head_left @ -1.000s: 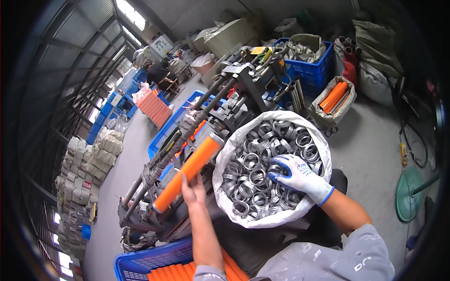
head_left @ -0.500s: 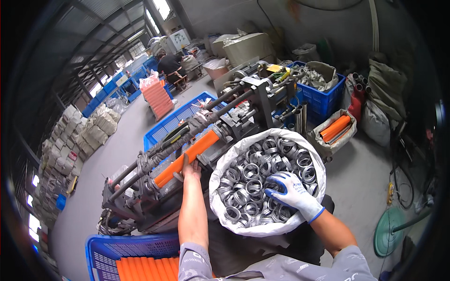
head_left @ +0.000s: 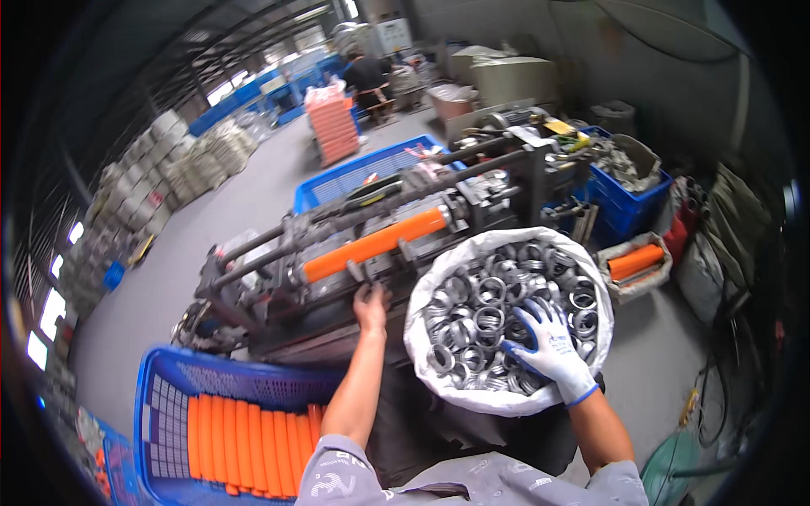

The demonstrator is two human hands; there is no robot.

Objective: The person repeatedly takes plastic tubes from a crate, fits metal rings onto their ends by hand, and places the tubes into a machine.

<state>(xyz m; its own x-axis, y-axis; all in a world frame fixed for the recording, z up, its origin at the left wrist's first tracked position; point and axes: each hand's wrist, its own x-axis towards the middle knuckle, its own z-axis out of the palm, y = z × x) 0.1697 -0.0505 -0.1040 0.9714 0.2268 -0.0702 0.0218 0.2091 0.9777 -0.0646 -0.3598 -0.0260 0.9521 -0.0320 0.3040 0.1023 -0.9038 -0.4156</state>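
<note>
An orange tube [head_left: 375, 244] lies lengthwise in a dark metal machine [head_left: 337, 316], resting between its end fittings. My bare left hand [head_left: 371, 305] is just below the tube, by a small metal bracket at the machine's near edge. Its fingers are loosely bent and slightly blurred, with nothing visible in them. My right hand [head_left: 547, 344], in a white and blue glove, rests on a heap of silvery metal rings [head_left: 489, 322] with its fingers spread. The rings fill a white woven sack [head_left: 422, 358] in front of me. What lies under the gloved palm is hidden.
A blue crate [head_left: 156, 422] at lower left holds several orange tubes [head_left: 253, 443]. Behind the machine stands another blue crate [head_left: 325, 196]. A sack with orange tubes [head_left: 637, 263] stands at right, near a green round base [head_left: 675, 464]. A person [head_left: 364, 76] sits far back.
My left hand has come off the orange tube and moved down toward the machine's near edge. The gloved hand stays among the rings, its fingers now more spread. The view has shifted.
</note>
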